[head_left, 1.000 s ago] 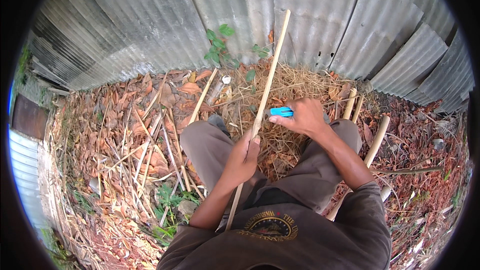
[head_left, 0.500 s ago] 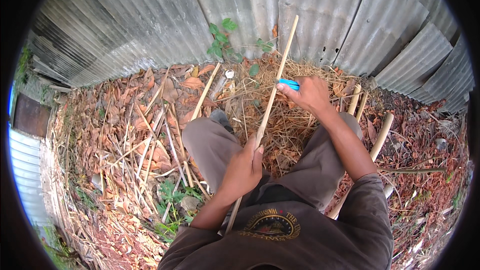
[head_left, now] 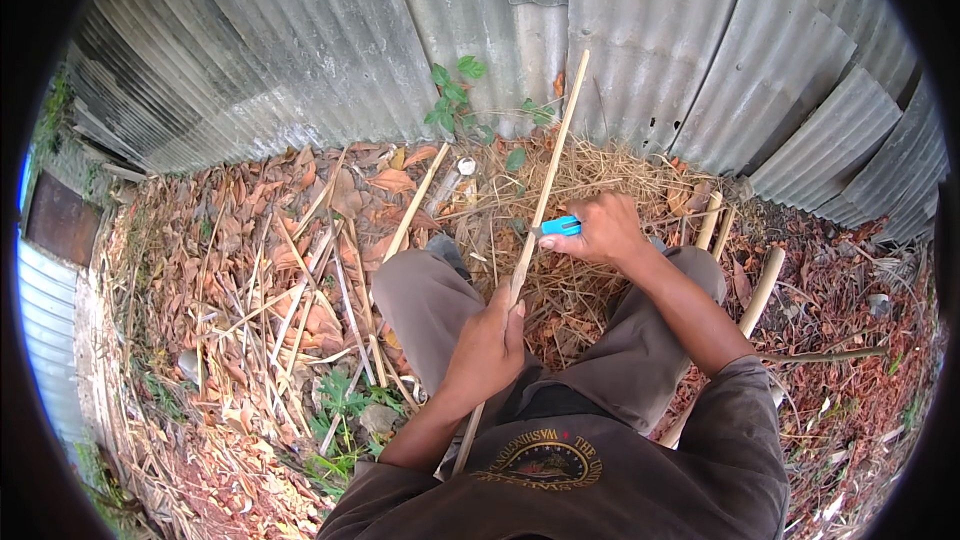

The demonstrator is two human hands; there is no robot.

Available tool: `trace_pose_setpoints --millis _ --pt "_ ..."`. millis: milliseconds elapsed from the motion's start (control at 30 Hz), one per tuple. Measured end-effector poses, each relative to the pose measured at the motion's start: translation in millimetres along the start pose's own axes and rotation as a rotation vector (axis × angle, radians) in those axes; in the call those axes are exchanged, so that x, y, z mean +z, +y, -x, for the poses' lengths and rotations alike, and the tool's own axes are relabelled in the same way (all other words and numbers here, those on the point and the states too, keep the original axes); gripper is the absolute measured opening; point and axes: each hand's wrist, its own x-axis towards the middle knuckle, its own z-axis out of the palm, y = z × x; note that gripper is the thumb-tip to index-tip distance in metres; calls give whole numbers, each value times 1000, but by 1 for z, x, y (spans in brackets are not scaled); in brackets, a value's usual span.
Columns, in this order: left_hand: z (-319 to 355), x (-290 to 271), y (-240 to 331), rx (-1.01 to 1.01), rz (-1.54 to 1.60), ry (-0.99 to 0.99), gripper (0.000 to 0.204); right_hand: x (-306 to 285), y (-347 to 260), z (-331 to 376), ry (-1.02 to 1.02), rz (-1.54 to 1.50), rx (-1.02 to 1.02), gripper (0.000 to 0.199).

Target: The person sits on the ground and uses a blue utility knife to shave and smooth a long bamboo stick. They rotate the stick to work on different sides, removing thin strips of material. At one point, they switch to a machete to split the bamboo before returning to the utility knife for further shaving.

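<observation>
The long bamboo stick (head_left: 540, 210) slants across the person's lap, tip toward the corrugated metal fence (head_left: 640, 50). It looks light, stiff and smooth, best held mid-length. The left hand (head_left: 490, 345) is wrapped closed around it there; the right hand (head_left: 600, 230), farther up, grips a blue-handled knife (head_left: 560, 226) against the stick.

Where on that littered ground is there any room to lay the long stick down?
Little bare ground. The leaf litter right of the right hand is least cluttered. Left of the left hand, cut sticks crowd the ground; straw piles ahead below the metal sheets.
</observation>
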Motion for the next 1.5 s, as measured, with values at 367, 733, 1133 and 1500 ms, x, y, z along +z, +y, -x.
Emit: trace_pose_setpoints --millis 367,733,1133,1500 --pt "-20 -12 7 51 19 28 38 -15 23 -45 50 131 -62 76" --pt "-31 -19 3 98 20 89 33 -2 33 -77 165 61 -77 76" --pt "-17 -16 22 -28 0 -62 35 -25 97 -93 204 104 215 75" --pt "32 -16 17 -74 39 -264 39 -57 166 -64 162 205 582 84"
